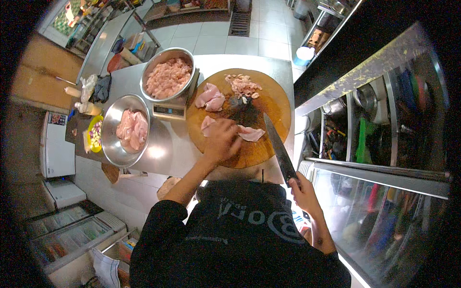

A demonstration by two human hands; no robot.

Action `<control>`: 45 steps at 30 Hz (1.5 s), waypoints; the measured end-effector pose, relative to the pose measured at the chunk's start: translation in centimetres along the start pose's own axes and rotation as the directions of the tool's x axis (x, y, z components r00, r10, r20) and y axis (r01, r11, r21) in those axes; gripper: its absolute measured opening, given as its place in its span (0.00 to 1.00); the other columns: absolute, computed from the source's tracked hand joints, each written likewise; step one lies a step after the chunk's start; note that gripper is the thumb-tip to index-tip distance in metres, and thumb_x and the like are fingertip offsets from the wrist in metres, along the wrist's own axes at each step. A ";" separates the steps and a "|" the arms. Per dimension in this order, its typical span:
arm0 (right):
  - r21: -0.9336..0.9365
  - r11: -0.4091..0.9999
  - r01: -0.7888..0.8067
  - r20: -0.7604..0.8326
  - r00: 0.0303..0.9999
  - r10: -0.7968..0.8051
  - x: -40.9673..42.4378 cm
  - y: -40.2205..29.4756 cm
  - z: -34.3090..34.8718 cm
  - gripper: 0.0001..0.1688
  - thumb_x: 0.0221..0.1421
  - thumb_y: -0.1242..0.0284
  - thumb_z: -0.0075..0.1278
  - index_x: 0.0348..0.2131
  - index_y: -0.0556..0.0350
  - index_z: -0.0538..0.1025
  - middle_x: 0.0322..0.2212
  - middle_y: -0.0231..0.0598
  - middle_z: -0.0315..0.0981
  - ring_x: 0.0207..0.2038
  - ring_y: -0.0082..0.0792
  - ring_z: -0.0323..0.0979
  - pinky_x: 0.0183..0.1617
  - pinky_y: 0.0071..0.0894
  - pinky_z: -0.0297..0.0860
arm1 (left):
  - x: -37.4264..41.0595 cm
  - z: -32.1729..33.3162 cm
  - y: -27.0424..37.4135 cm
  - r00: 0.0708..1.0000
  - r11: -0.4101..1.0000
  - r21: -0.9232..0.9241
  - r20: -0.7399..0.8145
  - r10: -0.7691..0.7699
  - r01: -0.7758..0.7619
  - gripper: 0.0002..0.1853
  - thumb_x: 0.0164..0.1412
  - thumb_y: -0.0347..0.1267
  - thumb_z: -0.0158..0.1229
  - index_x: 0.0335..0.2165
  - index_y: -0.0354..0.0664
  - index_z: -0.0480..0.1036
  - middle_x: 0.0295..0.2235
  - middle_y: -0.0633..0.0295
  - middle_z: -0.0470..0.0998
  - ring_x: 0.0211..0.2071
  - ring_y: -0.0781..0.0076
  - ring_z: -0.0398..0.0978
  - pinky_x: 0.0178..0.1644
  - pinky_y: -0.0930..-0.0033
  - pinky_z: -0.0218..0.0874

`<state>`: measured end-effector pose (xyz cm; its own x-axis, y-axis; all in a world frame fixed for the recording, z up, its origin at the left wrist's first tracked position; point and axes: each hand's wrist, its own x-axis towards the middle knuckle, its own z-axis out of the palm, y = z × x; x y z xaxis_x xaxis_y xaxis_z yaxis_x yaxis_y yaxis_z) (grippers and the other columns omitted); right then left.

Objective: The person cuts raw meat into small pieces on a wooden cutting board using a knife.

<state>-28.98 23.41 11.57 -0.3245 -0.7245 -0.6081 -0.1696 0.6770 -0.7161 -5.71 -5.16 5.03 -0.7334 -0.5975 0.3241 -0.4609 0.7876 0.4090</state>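
My left hand (224,141) rests over pieces of raw chicken on a round wooden chopping board (248,154); whether its fingers grip one is unclear. One flat chicken piece (251,133) lies just right of its fingers, and part of another shows at its upper left. In my right hand (304,192) is the handle of a kitchen knife (279,147), its blade pointing up and left over the board's right edge. Farther back on the board are a larger chicken piece (212,97) and a small heap of chopped chicken (242,85).
Left of the board, a steel bowl of cut chicken (168,77) stands on a digital scale (169,111). Nearby are a steel bowl (124,158) holding larger chicken pieces and a yellow-green bowl (95,133) of chopped pieces. A glass-topped cabinet (360,205) stands at the right.
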 end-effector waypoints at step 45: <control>0.119 0.983 0.142 -0.120 0.985 -0.128 1.9 2.0 3.3 0.20 0.75 0.64 0.51 0.56 0.59 0.73 0.40 0.56 0.80 0.43 0.51 0.79 0.49 0.47 0.72 | 3.9 6.0 -1.0 0.986 0.970 0.181 0.064 0.151 -0.161 0.10 0.65 0.29 0.57 0.45 0.39 0.74 0.44 0.54 0.75 0.45 0.53 0.73 0.46 0.54 0.64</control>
<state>-26.86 22.96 7.79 -0.4091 -0.7845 -0.4660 -0.1022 0.5468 -0.8310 -11.15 -7.39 0.74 -0.8251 -0.4606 0.3272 -0.4200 0.8874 0.1902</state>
